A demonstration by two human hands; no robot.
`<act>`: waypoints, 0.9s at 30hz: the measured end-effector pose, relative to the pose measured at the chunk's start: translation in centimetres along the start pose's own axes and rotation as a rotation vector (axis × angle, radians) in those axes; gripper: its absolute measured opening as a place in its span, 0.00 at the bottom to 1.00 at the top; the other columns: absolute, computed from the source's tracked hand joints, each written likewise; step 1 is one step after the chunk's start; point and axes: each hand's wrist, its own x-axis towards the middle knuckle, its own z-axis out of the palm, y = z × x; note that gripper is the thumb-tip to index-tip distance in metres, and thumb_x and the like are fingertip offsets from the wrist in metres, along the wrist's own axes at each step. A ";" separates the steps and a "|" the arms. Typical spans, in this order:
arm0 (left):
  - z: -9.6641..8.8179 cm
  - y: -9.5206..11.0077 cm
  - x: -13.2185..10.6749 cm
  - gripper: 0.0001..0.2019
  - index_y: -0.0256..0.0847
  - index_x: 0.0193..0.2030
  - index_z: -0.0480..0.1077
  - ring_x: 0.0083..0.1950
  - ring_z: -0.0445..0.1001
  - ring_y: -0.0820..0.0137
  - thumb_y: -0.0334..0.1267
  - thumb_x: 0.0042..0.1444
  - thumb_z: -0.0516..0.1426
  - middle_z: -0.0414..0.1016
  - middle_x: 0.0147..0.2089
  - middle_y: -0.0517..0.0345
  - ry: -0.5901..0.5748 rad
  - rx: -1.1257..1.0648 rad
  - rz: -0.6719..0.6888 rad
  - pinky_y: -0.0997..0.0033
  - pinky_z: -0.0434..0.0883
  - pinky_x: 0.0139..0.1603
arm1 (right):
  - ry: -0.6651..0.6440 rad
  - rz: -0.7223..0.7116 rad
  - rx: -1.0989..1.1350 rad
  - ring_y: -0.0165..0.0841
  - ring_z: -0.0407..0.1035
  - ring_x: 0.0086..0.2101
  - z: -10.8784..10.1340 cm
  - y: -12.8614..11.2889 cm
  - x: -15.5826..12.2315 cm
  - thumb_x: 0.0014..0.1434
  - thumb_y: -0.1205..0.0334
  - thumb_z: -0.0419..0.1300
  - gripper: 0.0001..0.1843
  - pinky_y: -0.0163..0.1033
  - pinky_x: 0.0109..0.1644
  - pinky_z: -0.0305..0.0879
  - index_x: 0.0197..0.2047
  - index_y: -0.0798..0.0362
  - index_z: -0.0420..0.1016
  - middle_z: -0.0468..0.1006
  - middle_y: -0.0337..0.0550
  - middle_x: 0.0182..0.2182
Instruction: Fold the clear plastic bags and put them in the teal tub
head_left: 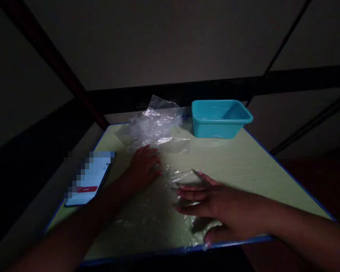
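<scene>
A clear plastic bag lies flat on the near part of the table, faint in the dim light. My right hand rests over its right side with the fingers spread. Farther up, my left hand is by the bag's upper left end, fingers apart and slightly bent, with nothing visible in them. Just beyond the left fingertips sits a crumpled heap of clear plastic bags.
An open turquoise plastic basin stands at the table's back right. On the left edge lies a phone with its screen lit. The pale table has a blue edge, and a wall rises behind it.
</scene>
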 end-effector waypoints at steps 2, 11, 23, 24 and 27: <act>-0.1 -0.2 0.0 0.11 0.39 0.41 0.71 0.67 0.53 0.50 0.44 0.57 0.56 0.65 0.61 0.44 0.006 -0.010 -0.010 0.44 0.53 0.67 | 0.072 0.077 -0.039 0.43 0.45 0.67 -0.4 0.1 0.2 0.61 0.53 0.60 0.34 0.59 0.68 0.18 0.68 0.48 0.57 0.54 0.50 0.67; 0.2 -0.3 0.3 0.13 0.39 0.40 0.71 0.67 0.52 0.47 0.46 0.55 0.58 0.64 0.61 0.42 0.083 0.031 -0.160 0.43 0.52 0.66 | 0.090 0.236 -0.176 0.47 0.40 0.68 0.8 1.4 0.2 0.60 0.51 0.61 0.37 0.61 0.68 0.29 0.69 0.49 0.56 0.45 0.55 0.70; -0.3 -0.2 0.7 0.06 0.42 0.32 0.72 0.63 0.59 0.52 0.37 0.56 0.55 0.70 0.57 0.50 0.179 -0.036 -0.211 0.45 0.56 0.64 | 0.537 0.425 -0.164 0.44 0.64 0.42 -0.7 5.8 1.4 0.55 0.60 0.67 0.12 0.48 0.46 0.63 0.41 0.55 0.72 0.73 0.51 0.38; -0.3 -0.2 0.7 0.06 0.42 0.32 0.72 0.64 0.59 0.51 0.37 0.56 0.55 0.70 0.57 0.49 0.202 -0.038 -0.211 0.45 0.56 0.64 | 0.520 0.440 -0.159 0.44 0.64 0.42 -0.6 6.0 1.5 0.53 0.59 0.68 0.13 0.47 0.45 0.62 0.39 0.55 0.72 0.72 0.50 0.37; -0.5 0.0 0.6 0.05 0.42 0.32 0.72 0.64 0.58 0.51 0.37 0.57 0.56 0.70 0.56 0.50 0.244 -0.058 -0.203 0.45 0.55 0.64 | 0.494 0.478 -0.146 0.43 0.64 0.41 -0.2 6.2 1.7 0.51 0.60 0.70 0.14 0.44 0.43 0.60 0.36 0.53 0.71 0.73 0.48 0.36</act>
